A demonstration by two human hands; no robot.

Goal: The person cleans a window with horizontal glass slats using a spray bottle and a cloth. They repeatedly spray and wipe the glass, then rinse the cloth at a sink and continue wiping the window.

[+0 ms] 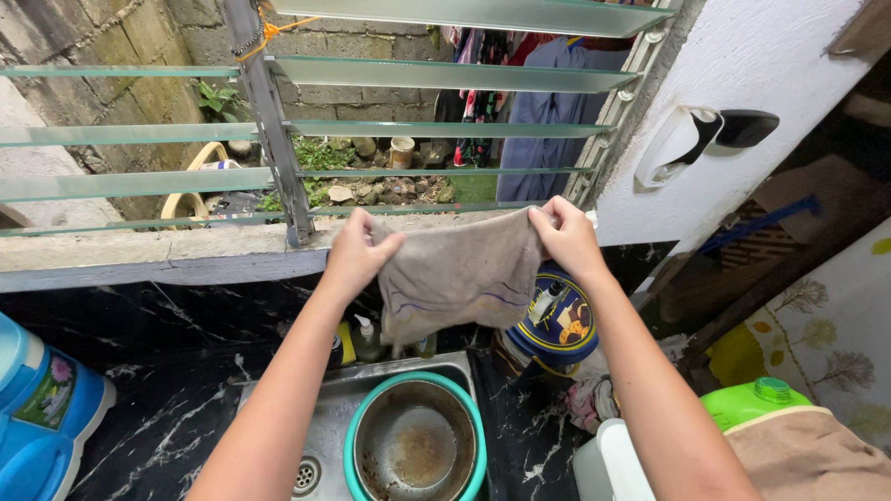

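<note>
both hands hold a grey-brown cloth [459,274] spread out above the sink [325,422]: the left hand [355,255] has its fingers pinched on the left top corner, the right hand [568,237] on the right one. below sits a teal-rimmed metal bowl [415,445]; a round blue tin [561,325] stands just right.

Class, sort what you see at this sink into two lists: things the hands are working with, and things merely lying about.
In hand:
- left hand and right hand, each gripping a top corner
- brown cloth, held spread above the sink

Lying about:
- teal-rimmed basin in the sink
- round blue tin
- blue container
- green-capped bottle
</note>
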